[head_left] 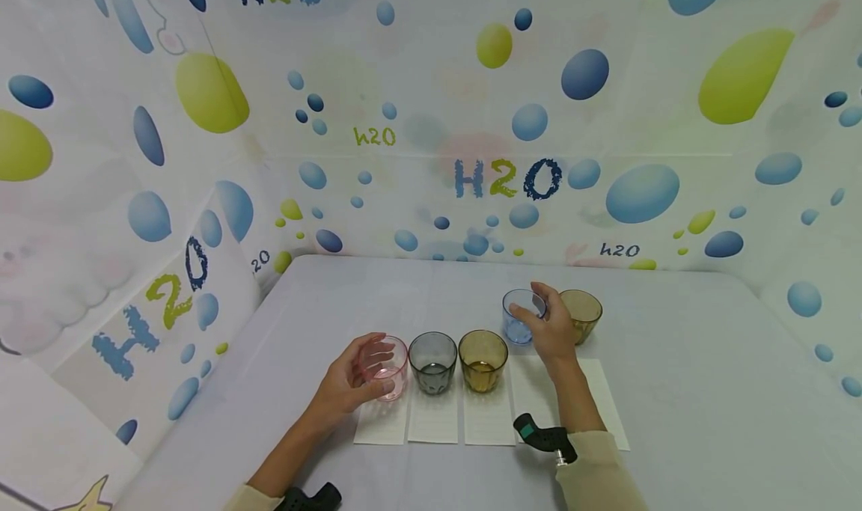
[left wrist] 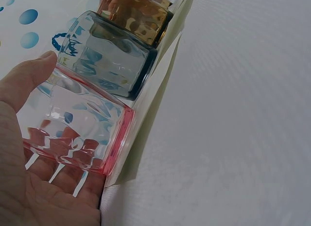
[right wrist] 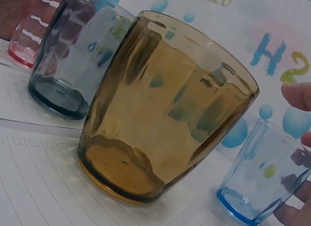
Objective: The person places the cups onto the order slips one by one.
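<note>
My left hand holds a clear pink-tinted glass from its left side, the thumb in front and the fingers behind it. In the left wrist view the fingers show through the pink glass. Touching or very near it stands a grey glass, then an amber glass. Farther back on the right, my right hand holds a light blue glass by its right side. A second amber glass stands just behind that hand, partly hidden by it.
Several lined paper sheets lie side by side under and in front of the row of glasses. The white table reaches back to a patterned wall cloth. A black wrist device sits by the right sleeve.
</note>
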`<action>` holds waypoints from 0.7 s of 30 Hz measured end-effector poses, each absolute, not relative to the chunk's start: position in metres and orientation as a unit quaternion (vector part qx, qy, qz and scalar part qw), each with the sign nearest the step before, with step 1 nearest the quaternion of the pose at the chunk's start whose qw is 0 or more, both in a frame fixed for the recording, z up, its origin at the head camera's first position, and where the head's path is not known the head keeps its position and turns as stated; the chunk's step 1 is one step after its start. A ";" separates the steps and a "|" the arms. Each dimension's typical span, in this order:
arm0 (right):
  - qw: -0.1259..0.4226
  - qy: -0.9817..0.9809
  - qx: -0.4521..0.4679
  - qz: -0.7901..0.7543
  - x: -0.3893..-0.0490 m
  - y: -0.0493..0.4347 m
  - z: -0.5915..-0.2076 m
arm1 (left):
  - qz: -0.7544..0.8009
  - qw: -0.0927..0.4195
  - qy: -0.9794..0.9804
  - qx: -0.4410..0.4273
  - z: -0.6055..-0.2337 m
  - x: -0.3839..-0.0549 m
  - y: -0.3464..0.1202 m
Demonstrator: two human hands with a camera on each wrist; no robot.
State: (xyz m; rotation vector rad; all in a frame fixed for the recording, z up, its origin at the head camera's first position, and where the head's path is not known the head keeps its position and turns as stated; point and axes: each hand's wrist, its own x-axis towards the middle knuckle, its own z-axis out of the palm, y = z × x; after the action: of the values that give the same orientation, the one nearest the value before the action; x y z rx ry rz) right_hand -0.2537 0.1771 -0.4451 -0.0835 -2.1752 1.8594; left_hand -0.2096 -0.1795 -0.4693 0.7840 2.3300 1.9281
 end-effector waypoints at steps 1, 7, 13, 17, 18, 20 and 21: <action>0.137 -0.754 -0.029 0.642 -0.254 0.177 -0.445 | 0.617 0.008 0.746 0.250 -0.469 -0.209 -0.179; 0.129 -0.754 -0.028 0.644 -0.252 0.177 -0.444 | 0.616 0.008 0.745 0.257 -0.469 -0.209 -0.180; 0.119 -0.752 -0.034 0.648 -0.251 0.176 -0.444 | 0.620 0.013 0.740 0.260 -0.469 -0.210 -0.180; 0.116 -0.756 -0.042 0.643 -0.251 0.176 -0.445 | 0.619 0.012 0.742 0.259 -0.469 -0.210 -0.180; 0.114 -0.757 -0.044 0.642 -0.251 0.176 -0.445 | 0.617 0.011 0.742 0.262 -0.469 -0.210 -0.180; 0.109 -0.758 -0.048 0.642 -0.251 0.176 -0.446 | 0.619 0.012 0.742 0.259 -0.469 -0.210 -0.180; 0.105 -0.758 -0.050 0.642 -0.251 0.176 -0.446 | 0.619 0.012 0.741 0.259 -0.469 -0.209 -0.180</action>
State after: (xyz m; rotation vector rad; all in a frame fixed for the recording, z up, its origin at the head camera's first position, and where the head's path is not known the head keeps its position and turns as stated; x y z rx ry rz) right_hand -0.2509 0.1756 -0.4457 -0.1485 -2.2348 1.8912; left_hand -0.2094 -0.1800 -0.4690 0.8081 2.3111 1.9310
